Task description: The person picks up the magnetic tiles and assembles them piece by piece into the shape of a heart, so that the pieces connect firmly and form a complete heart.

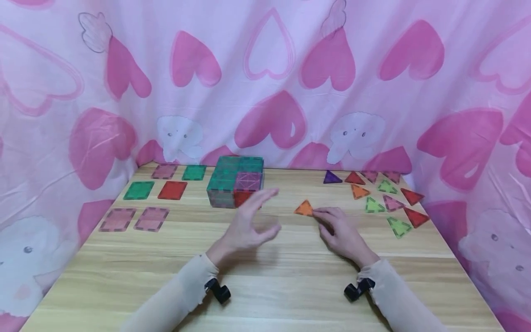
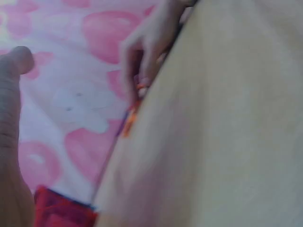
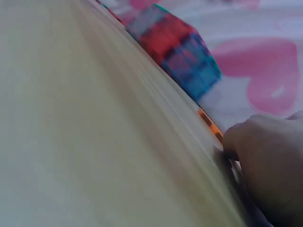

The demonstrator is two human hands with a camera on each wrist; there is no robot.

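Note:
My left hand [image 1: 246, 226] hovers over the table with thumb and fingers spread apart, holding nothing. Just beyond it stands a box shape of magnetic tiles [image 1: 232, 173], mostly green on top with a pink square and a red front panel. In the left wrist view a red tile panel [image 2: 64, 210] shows beside the thumb. An orange triangle tile [image 1: 304, 208] lies flat to the right of the box. The extended fingertips of my right hand [image 1: 342, 233] touch its right corner, the thumb apart from it. The right wrist view shows the orange triangle edge-on at the fingertips.
Several square tiles, pink, green and red [image 1: 172, 190], lie at the table's left. At the right is a spread of triangle tiles: purple [image 1: 332, 177], orange [image 1: 359, 191], green [image 1: 399, 227], red and pink. A pink heart-patterned curtain [image 1: 269, 115] hangs around the table.

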